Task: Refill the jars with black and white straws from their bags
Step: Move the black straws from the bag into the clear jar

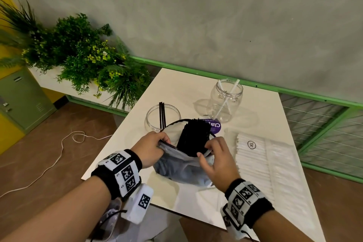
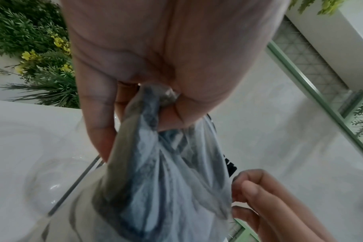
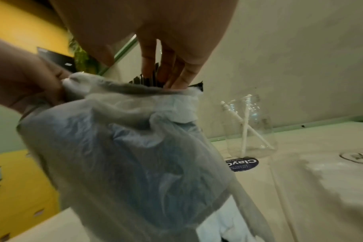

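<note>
A clear plastic bag (image 1: pixel 182 169) stands raised off the white table (image 1: pixel 186 88), its mouth wide open around a bundle of black straws (image 1: pixel 194 135). My left hand (image 1: pixel 164 142) pinches the bag's left rim (image 2: pixel 166 188). My right hand (image 1: pixel 206 149) has its fingers (image 3: pixel 168 78) inside the mouth against the black straws (image 3: pixel 144 80), with the thumb outside on the bag wall (image 3: pixel 124 155). Behind the bag, a glass jar (image 1: pixel 155 114) holds a few black straws. A second jar (image 1: pixel 225 102) holds two white straws. A bag of white straws (image 1: pixel 261 167) lies flat on the right.
A purple round sticker (image 1: pixel 215 126) lies on the table between the jars. A green rail (image 1: pixel 255 86) runs along the wall behind the table. Potted plants (image 1: pixel 88 55) and a green cabinet (image 1: pixel 23 100) stand to the left. A white cable (image 1: pixel 59 153) trails over the floor.
</note>
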